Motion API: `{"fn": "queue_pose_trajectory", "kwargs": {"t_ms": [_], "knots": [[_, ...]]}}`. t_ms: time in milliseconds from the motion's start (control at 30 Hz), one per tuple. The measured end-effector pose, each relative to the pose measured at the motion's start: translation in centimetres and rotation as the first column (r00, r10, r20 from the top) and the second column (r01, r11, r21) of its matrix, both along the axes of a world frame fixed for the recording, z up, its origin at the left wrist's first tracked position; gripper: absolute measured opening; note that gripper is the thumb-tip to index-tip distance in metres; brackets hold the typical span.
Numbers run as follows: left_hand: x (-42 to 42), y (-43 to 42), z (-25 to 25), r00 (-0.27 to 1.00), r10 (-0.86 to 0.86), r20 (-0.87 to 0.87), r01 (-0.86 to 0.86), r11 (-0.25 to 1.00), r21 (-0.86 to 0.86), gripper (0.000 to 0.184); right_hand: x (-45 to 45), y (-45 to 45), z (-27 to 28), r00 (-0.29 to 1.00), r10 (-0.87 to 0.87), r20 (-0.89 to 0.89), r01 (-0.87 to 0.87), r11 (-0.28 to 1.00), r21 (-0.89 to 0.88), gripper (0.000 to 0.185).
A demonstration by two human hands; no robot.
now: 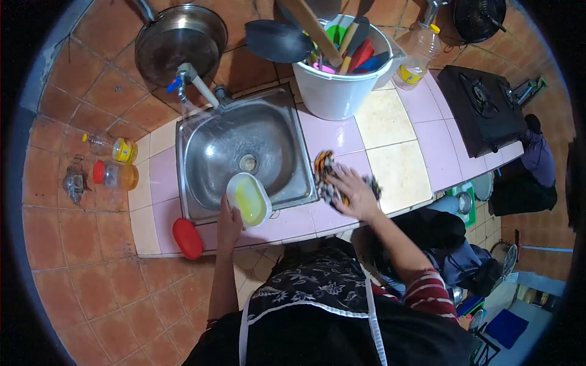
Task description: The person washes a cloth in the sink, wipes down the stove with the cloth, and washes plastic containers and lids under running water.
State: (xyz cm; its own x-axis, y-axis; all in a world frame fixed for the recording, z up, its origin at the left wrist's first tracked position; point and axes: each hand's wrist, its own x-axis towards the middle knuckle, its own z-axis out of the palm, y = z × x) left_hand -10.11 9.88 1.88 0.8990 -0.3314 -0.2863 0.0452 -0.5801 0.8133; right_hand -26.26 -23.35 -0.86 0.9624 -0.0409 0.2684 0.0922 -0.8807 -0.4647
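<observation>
My left hand grips the side of a white plastic container with yellowish-green inside; I cannot tell whether that is liquid. The container is tilted over the front edge of the steel sink. On the counter right of the sink, my right hand lies with its fingers stretched out on a crumpled patterned cloth in black, white and orange. Part of the cloth is hidden beneath the palm. Water appears to fall from the blue-handled tap into the sink.
A red oval dish sits at the counter's front left edge. Behind the cloth stands a white bucket of utensils. Bottles and a black stove are farther right. A pan hangs above the tap. People are visible at the right.
</observation>
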Motion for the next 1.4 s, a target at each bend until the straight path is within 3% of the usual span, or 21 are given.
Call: {"fn": "queue_pose_trajectory", "kwargs": {"t_ms": [67, 100, 167, 300, 367, 500, 567, 633, 667, 733, 767, 833, 933, 1067, 1133, 1233, 1300, 1367, 1400], "knots": [[1.8, 3.2, -5.2, 0.874, -0.153, 0.461, 0.099, 0.985, 0.141, 0.049, -3.2, 2.8, -0.1, 0.974, -0.221, -0.046, 0.222, 0.975, 0.025, 0.057], [1.8, 3.7, -4.5, 0.876, -0.141, 0.462, 0.089, 0.987, 0.131, 0.049, -4.3, 3.7, 0.3, 0.940, -0.338, -0.035, 0.340, 0.938, 0.065, 0.059], [1.4, 3.9, -1.1, 0.980, -0.023, 0.199, 0.025, 1.000, -0.006, 0.050, -5.0, 5.4, -0.9, 0.824, -0.566, -0.036, 0.564, 0.824, -0.056, 0.064], [1.9, 5.7, 0.4, 0.994, -0.023, 0.106, 0.017, 0.998, 0.059, 0.050, -0.9, 7.4, -2.3, 0.733, -0.679, -0.042, 0.669, 0.731, -0.133, 0.075], [2.3, 7.0, -1.9, 0.983, -0.064, 0.172, 0.051, 0.996, 0.079, 0.052, 3.1, 6.9, -1.8, 0.796, -0.604, -0.032, 0.597, 0.794, -0.117, 0.077], [1.9, 7.3, -2.6, 0.977, -0.134, 0.168, 0.125, 0.990, 0.067, 0.053, 11.1, 5.0, -3.4, 0.811, -0.579, 0.083, 0.585, 0.797, -0.152, 0.069], [1.7, 6.6, -1.7, 0.987, -0.124, 0.102, 0.117, 0.991, 0.070, 0.054, 12.4, 4.2, -3.8, 0.884, -0.452, 0.120, 0.463, 0.881, -0.094, 0.059], [1.8, 5.8, -1.0, 0.995, -0.102, -0.003, 0.101, 0.994, -0.047, 0.055, 12.1, 3.8, -3.4, 0.942, -0.301, 0.146, 0.307, 0.951, -0.023, 0.047], [2.1, 5.6, -1.3, 0.996, -0.089, 0.000, 0.089, 0.995, -0.045, 0.055, 11.8, 3.8, -3.0, 0.966, -0.248, 0.075, 0.245, 0.968, 0.050, 0.045], [3.1, 5.5, -1.4, 0.959, -0.201, 0.199, 0.202, 0.979, 0.016, 0.055, 10.0, 4.3, -2.3, 0.987, -0.160, 0.017, 0.155, 0.977, 0.145, 0.036], [3.5, 5.6, -0.9, 0.957, -0.204, 0.205, 0.205, 0.979, 0.016, 0.055, 8.8, 5.0, -2.0, 0.986, -0.163, 0.023, 0.158, 0.977, 0.145, 0.036], [4.5, 4.6, 2.0, 0.980, -0.201, 0.011, 0.201, 0.980, -0.009, 0.054, 6.1, 5.7, -1.5, 0.944, -0.324, 0.062, 0.324, 0.946, 0.010, 0.032], [8.9, 3.2, 3.2, 0.977, -0.212, 0.010, 0.213, 0.976, -0.055, 0.050, 3.5, 6.6, -2.2, 0.830, -0.522, 0.196, 0.527, 0.849, 0.031, 0.028], [15.5, 0.3, 3.6, 0.974, -0.192, 0.119, 0.202, 0.976, -0.080, 0.047, 3.6, 7.0, -2.3, 0.810, -0.564, 0.160, 0.568, 0.823, 0.022, 0.032], [17.2, -0.7, 4.7, 0.964, -0.178, 0.199, 0.197, 0.977, -0.080, 0.046, 4.1, 7.4, -1.7, 0.792, -0.600, 0.110, 0.610, 0.774, -0.169, 0.034], [18.3, -1.6, 6.1, 0.952, -0.192, 0.237, 0.224, 0.968, -0.117, 0.046, 5.7, 9.1, 0.1, 0.761, -0.602, 0.242, 0.648, 0.720, -0.247, 0.036], [18.0, -1.8, 7.4, 0.949, -0.184, 0.255, 0.218, 0.969, -0.114, 0.046, 7.9, 10.1, 2.4, 0.840, -0.487, 0.239, 0.463, 0.873, 0.150, 0.034], [17.8, -1.8, 7.9, 0.945, -0.176, 0.275, 0.213, 0.971, -0.108, 0.046, 10.7, 11.7, 3.6, 0.898, -0.412, 0.156, 0.302, 0.833, 0.463, 0.033], [17.8, -1.8, 7.8, 0.945, -0.186, 0.268, 0.231, 0.962, -0.145, 0.048, 12.0, 12.8, 4.9, 0.927, -0.363, 0.100, 0.224, 0.745, 0.628, 0.034]]}}
